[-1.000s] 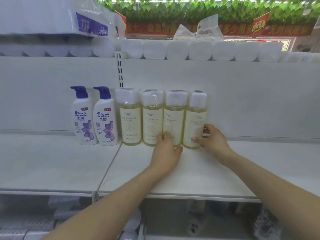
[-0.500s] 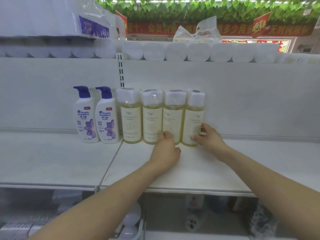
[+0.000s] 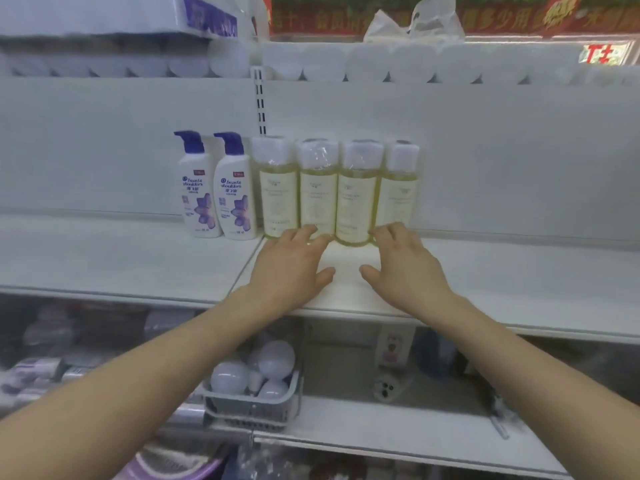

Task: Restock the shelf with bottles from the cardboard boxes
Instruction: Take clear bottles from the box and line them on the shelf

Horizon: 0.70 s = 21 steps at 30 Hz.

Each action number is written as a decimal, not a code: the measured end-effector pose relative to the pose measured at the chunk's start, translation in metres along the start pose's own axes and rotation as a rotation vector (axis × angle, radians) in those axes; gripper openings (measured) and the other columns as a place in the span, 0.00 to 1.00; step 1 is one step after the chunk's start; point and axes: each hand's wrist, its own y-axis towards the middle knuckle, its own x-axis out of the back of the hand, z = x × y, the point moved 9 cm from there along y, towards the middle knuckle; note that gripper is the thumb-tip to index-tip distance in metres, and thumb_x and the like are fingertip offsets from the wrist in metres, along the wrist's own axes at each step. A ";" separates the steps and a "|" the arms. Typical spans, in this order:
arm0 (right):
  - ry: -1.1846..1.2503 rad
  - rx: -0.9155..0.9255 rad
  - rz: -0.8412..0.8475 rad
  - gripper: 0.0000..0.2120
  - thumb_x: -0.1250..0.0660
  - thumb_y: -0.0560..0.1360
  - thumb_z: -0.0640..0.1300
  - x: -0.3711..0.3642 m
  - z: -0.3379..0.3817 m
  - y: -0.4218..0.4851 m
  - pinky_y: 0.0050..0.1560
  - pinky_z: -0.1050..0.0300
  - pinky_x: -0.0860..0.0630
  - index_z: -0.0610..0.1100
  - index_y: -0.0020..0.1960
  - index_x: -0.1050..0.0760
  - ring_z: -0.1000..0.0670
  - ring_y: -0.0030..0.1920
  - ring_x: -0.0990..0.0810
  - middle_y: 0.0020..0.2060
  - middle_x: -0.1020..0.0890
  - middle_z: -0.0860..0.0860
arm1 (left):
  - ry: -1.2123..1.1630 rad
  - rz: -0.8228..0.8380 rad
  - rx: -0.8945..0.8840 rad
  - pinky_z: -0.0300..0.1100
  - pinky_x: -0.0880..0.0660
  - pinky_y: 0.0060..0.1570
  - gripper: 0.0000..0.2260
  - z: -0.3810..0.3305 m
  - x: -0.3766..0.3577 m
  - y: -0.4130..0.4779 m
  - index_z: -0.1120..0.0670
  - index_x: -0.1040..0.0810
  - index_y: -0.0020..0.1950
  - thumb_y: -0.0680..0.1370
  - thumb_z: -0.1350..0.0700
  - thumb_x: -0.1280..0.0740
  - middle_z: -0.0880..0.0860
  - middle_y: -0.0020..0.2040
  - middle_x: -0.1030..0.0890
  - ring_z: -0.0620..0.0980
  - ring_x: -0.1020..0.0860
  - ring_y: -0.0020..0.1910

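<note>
Bottles, four yellow ones with white caps, stand upright in a touching row at the far side of the shelf, just right of two shampoos. My left hand reaches over the shelf, fingers straight and slightly spread, tips at the bases of the two left bottles. My right hand lies alike, fingers loosely spread, tips at the rightmost bottle's base. Below, nearer me, a basket holds bulbs.
</note>
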 end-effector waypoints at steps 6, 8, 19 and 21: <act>-0.099 0.160 -0.064 0.31 0.33 0.80 0.55 -0.003 0.077 -0.053 0.64 0.41 0.28 0.45 0.78 0.33 0.38 0.71 0.30 0.74 0.31 0.43 | -0.027 -0.091 0.122 0.56 0.24 0.60 0.29 0.030 0.041 -0.073 0.49 0.29 0.79 0.80 0.40 0.32 0.52 0.75 0.27 0.58 0.27 0.70; -0.096 0.193 -0.121 0.30 0.32 0.78 0.54 -0.006 0.103 -0.079 0.64 0.40 0.30 0.44 0.77 0.31 0.37 0.71 0.31 0.73 0.29 0.42 | -0.088 -0.127 0.133 0.57 0.24 0.60 0.29 0.040 0.049 -0.108 0.50 0.28 0.78 0.80 0.42 0.30 0.55 0.72 0.26 0.59 0.26 0.68; -0.016 0.069 -0.092 0.27 0.29 0.74 0.50 -0.142 0.239 -0.239 0.60 0.42 0.27 0.42 0.70 0.26 0.38 0.65 0.25 0.66 0.24 0.42 | -0.260 -0.075 0.022 0.61 0.23 0.57 0.26 0.120 -0.023 -0.314 0.56 0.24 0.74 0.77 0.48 0.29 0.59 0.67 0.24 0.62 0.23 0.61; -0.018 0.021 -0.026 0.27 0.30 0.74 0.51 -0.176 0.257 -0.263 0.60 0.41 0.26 0.42 0.70 0.26 0.38 0.65 0.25 0.66 0.24 0.42 | -0.275 -0.003 0.015 0.60 0.24 0.59 0.27 0.138 -0.052 -0.349 0.56 0.25 0.74 0.77 0.48 0.28 0.58 0.68 0.24 0.62 0.24 0.64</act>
